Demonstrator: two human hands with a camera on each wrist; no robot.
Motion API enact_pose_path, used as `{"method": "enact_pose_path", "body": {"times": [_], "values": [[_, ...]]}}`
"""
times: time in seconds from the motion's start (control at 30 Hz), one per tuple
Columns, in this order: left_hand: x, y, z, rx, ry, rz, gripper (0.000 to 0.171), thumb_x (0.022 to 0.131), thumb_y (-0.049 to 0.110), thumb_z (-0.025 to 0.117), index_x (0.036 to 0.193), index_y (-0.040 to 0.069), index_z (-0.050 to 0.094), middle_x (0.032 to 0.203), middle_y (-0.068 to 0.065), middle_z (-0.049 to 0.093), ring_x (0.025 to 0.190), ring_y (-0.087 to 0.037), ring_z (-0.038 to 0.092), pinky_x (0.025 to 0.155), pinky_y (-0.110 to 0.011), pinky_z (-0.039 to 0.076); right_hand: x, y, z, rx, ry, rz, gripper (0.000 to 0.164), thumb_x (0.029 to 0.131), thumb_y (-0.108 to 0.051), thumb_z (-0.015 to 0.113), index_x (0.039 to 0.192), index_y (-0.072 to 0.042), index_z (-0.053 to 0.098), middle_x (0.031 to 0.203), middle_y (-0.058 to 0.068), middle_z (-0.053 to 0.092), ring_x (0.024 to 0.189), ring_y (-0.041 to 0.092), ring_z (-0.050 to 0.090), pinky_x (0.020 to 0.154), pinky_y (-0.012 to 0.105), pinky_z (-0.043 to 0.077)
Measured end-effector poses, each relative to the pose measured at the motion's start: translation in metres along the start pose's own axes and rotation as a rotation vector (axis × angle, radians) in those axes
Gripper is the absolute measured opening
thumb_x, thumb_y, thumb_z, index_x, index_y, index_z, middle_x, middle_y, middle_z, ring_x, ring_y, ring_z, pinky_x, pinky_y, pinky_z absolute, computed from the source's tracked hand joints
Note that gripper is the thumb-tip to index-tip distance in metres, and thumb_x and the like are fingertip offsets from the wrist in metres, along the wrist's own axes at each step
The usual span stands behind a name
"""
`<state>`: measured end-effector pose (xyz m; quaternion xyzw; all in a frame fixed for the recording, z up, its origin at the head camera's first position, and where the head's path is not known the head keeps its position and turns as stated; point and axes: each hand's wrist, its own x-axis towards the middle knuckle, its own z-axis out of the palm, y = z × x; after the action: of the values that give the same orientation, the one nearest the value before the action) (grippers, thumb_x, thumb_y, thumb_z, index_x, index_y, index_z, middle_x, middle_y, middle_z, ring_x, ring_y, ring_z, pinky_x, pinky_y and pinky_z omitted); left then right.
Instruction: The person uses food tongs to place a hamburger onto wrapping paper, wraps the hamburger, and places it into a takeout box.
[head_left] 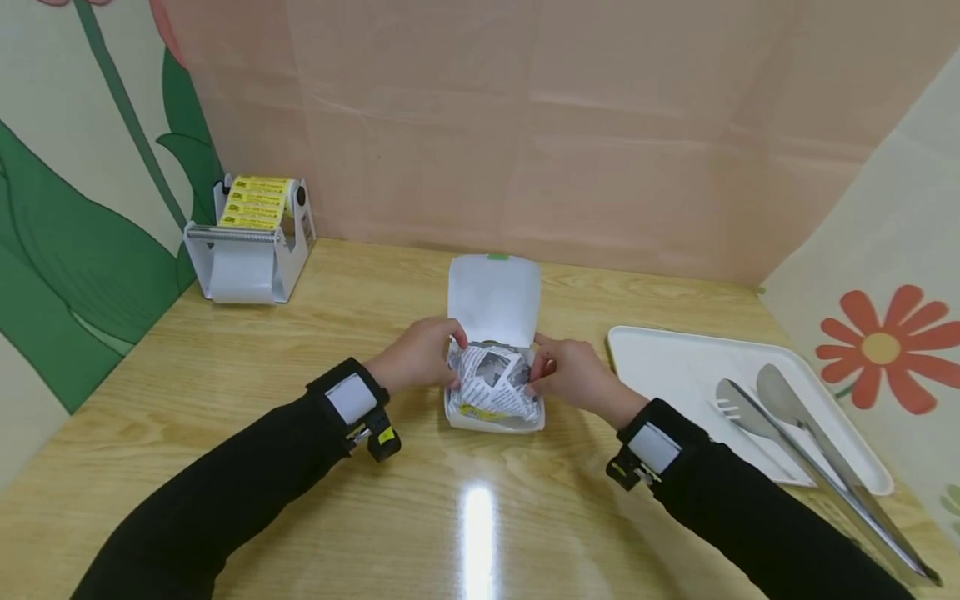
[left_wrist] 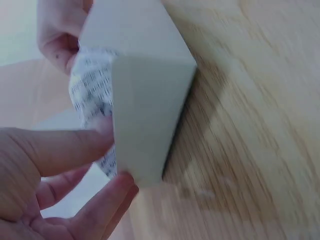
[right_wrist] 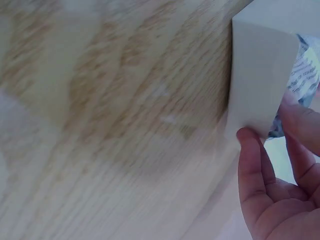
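Observation:
A white clamshell food box (head_left: 495, 300) stands on the table with its lid raised. Inside lies a bundle wrapped in printed paper (head_left: 491, 379), with a grey patch on top and a yellow mark near the front. My left hand (head_left: 420, 354) grips the box's left wall; in the left wrist view its thumb (left_wrist: 75, 147) lies inside the rim against the paper and a fingertip presses the outside. On the opposite side, my right hand (head_left: 573, 375) pinches the right wall likewise, its thumb (right_wrist: 302, 122) by the paper. The wrapped contents are hidden.
At the back left stands a white dispenser (head_left: 292, 267) with a roll of yellow labels (head_left: 255, 202). A white tray (head_left: 660, 358) on the right bears metal tongs (head_left: 817, 450), one end fork-like, with handles reaching past the tray's near edge. A pinkish sheet (head_left: 525, 125) hangs behind the table.

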<state>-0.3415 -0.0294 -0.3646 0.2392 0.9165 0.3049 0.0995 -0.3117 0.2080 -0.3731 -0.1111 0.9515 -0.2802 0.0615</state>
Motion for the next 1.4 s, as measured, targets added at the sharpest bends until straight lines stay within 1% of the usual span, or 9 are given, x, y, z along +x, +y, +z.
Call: {"method": "enact_pose_path", "body": {"times": [0.2, 0.27, 0.5, 0.63, 0.73, 0.87, 1.0, 1.23, 1.4], "values": [[-0.001, 0.003, 0.003, -0.04, 0.048, -0.016, 0.044, 0.069, -0.004, 0.084, 0.104, 0.005, 0.06, 0.099, -0.012, 0.058, 0.076, -0.017, 0.055, 0.063, -0.025, 0.043, -0.003, 0.002, 0.0, 0.064, 0.044, -0.02, 0.017, 0.078, -0.003, 0.08, 0.088, -0.003, 0.065, 0.134, 0.026, 0.054, 0.083, 0.019, 0.068, 0.065, 0.028, 0.047], [-0.001, 0.001, 0.004, -0.055, 0.063, -0.015, 0.045, 0.068, -0.004, 0.084, 0.103, 0.004, 0.058, 0.102, -0.012, 0.058, 0.077, -0.017, 0.056, 0.063, -0.024, 0.043, -0.004, 0.004, 0.001, 0.09, 0.052, -0.01, 0.016, 0.079, -0.004, 0.079, 0.08, -0.005, 0.063, 0.144, 0.028, 0.041, 0.087, 0.022, 0.07, 0.066, 0.028, 0.048], [-0.002, -0.005, 0.004, -0.223, 0.088, -0.051, 0.062, 0.067, -0.008, 0.084, 0.112, 0.001, 0.043, 0.114, -0.018, 0.055, 0.091, -0.021, 0.064, 0.067, -0.025, 0.051, -0.005, 0.008, 0.003, 0.169, 0.076, 0.05, 0.023, 0.079, -0.009, 0.08, 0.092, -0.005, 0.062, 0.144, 0.025, 0.044, 0.082, 0.02, 0.065, 0.067, 0.029, 0.048], [-0.002, -0.006, 0.004, -0.274, 0.108, -0.056, 0.067, 0.066, -0.01, 0.084, 0.113, -0.002, 0.037, 0.119, -0.022, 0.054, 0.097, -0.025, 0.066, 0.068, -0.025, 0.05, -0.008, 0.008, 0.001, 0.244, 0.078, 0.059, 0.027, 0.079, -0.01, 0.078, 0.098, -0.002, 0.06, 0.135, 0.022, 0.053, 0.105, 0.028, 0.055, 0.078, 0.033, 0.047], [-0.001, -0.007, 0.003, -0.288, 0.099, -0.047, 0.063, 0.067, -0.011, 0.083, 0.111, -0.005, 0.038, 0.123, -0.022, 0.051, 0.102, -0.027, 0.065, 0.071, -0.025, 0.052, -0.01, 0.009, 0.001, 0.399, 0.056, 0.065, 0.026, 0.082, -0.009, 0.075, 0.1, 0.002, 0.059, 0.134, 0.023, 0.05, 0.111, 0.029, 0.053, 0.084, 0.037, 0.051], [0.0, -0.011, 0.002, -0.278, 0.07, -0.036, 0.053, 0.068, -0.011, 0.082, 0.102, -0.004, 0.042, 0.121, -0.019, 0.051, 0.104, -0.028, 0.065, 0.076, -0.026, 0.053, -0.011, 0.014, 0.003, 0.668, 0.009, 0.095, 0.015, 0.089, -0.003, 0.067, 0.094, 0.005, 0.055, 0.138, 0.029, 0.043, 0.096, 0.021, 0.063, 0.081, 0.033, 0.055], [0.002, -0.015, 0.001, -0.257, 0.051, -0.049, 0.042, 0.072, -0.013, 0.075, 0.094, 0.002, 0.044, 0.117, -0.015, 0.054, 0.101, -0.025, 0.063, 0.076, -0.026, 0.05, -0.015, 0.017, 0.003, 0.821, -0.026, 0.121, 0.009, 0.091, 0.004, 0.056, 0.093, 0.003, 0.047, 0.146, 0.029, 0.035, 0.11, 0.023, 0.056, 0.083, 0.03, 0.054], [-0.001, -0.021, 0.001, -0.342, 0.014, -0.085, 0.032, 0.076, -0.019, 0.066, 0.087, 0.003, 0.046, 0.119, -0.013, 0.055, 0.115, -0.031, 0.057, 0.093, -0.037, 0.048, -0.017, 0.019, 0.003, 0.818, -0.067, 0.129, 0.045, 0.087, 0.005, 0.054, 0.13, 0.005, 0.04, 0.149, 0.021, 0.031, 0.113, 0.025, 0.052, 0.088, 0.032, 0.052], [-0.004, -0.022, 0.002, -0.297, 0.029, -0.085, 0.029, 0.077, -0.013, 0.071, 0.084, 0.005, 0.048, 0.117, -0.011, 0.059, 0.114, -0.029, 0.057, 0.09, -0.037, 0.046, -0.017, 0.021, 0.004, 0.812, -0.094, 0.111, 0.066, 0.089, 0.006, 0.052, 0.149, -0.005, 0.027, 0.155, 0.019, 0.024, 0.118, 0.027, 0.052, 0.091, 0.034, 0.05]]}}
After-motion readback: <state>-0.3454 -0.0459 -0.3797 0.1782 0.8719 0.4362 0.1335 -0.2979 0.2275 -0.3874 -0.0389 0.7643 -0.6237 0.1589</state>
